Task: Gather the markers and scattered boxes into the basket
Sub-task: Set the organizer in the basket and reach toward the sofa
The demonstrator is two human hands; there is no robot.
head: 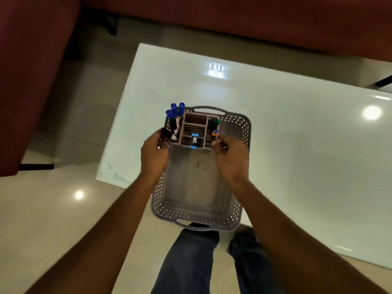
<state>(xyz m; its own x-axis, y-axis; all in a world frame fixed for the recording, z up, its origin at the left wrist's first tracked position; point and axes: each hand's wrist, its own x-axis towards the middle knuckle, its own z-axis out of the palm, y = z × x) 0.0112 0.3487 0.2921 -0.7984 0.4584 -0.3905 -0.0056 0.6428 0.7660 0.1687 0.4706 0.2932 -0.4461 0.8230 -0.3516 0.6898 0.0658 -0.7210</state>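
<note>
Both hands, left hand point(153, 152) and right hand point(230, 154), grip the compartmented brown plastic organiser point(196, 129) (blue-capped markers point(176, 110) at its ten o'clock) inside the perforated grey plastic basket point(237, 200).

A basket point(238, 128) is sitting at the near edge of the tabletop point(286, 145). An organizer point(196, 132) is lying in its far end, markers point(175, 115) standing in its left compartment, the left hand point(153, 152) and right hand point(230, 155) flanking it.
</note>
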